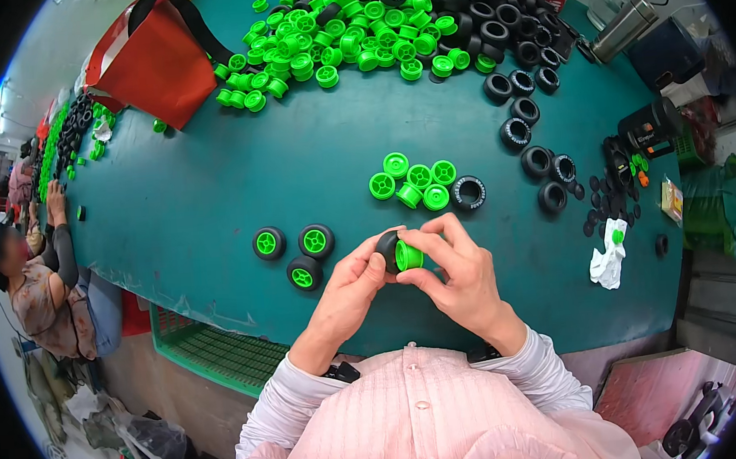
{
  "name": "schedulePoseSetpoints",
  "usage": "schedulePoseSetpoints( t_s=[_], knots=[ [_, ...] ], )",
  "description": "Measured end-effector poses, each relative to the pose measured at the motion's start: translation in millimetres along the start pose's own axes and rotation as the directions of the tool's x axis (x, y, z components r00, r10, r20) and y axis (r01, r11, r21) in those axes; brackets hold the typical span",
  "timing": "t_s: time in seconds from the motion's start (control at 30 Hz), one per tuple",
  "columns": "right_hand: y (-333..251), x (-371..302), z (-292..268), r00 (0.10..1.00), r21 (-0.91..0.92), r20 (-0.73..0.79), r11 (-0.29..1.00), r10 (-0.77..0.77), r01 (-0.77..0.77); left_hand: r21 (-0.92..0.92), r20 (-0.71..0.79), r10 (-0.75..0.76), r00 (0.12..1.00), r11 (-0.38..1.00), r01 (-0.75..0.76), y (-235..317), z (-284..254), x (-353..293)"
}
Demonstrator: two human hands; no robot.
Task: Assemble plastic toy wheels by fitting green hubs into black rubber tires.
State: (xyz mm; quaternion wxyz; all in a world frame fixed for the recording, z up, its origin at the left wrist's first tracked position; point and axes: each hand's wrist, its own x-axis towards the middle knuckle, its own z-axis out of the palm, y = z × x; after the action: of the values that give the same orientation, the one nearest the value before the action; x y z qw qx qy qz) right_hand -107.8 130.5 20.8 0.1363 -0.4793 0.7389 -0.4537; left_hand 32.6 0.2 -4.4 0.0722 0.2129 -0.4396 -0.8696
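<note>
Both my hands meet in front of me over the green table. My left hand (347,291) is closed around a small black rubber tyre (387,247). Between the fingers of my right hand (461,283) is a bright green wheel rim (408,256), pressed against the tyre's open side and seemingly part way in. Just beyond them lies a loose group of several green rims (419,176), with one black tyre (469,193) at its right. To the left sit three wheels with tyres around green rims, one of them a finished-looking wheel (305,273) nearest me.
A large heap of green rims (337,35) and black tyres (490,16) covers the far side. Loose tyres (536,161) trail down the right, near small black discs and crumpled white paper (609,259). A red bag (152,70) stands far left; a co-worker (43,286) sits beyond the left edge.
</note>
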Motion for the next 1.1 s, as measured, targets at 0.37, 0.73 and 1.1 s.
schedulePoseSetpoints(
  t_s=[0.37, 0.73, 1.1],
  knots=[
    [0.0, -2.3, 1.7, 0.999, -0.188, -0.015, 0.982, -0.035, 0.032, 0.148, -0.040, 0.009, 0.999, 0.989, -0.003, -3.7, 0.1, 5.0],
    [3.9, -1.2, 10.2, 0.997, 0.000, -0.076, 1.000, 0.022, -0.022, 0.030, -0.065, 0.008, 0.998, 1.000, -0.006, -4.6, -4.3, 2.6],
    [9.0, 3.9, -0.3, 0.999, 0.031, 0.032, 0.999, 0.007, -0.008, 0.115, -0.055, 0.059, 0.997, 0.992, -0.052, -3.5, 0.3, 3.8]
  ],
)
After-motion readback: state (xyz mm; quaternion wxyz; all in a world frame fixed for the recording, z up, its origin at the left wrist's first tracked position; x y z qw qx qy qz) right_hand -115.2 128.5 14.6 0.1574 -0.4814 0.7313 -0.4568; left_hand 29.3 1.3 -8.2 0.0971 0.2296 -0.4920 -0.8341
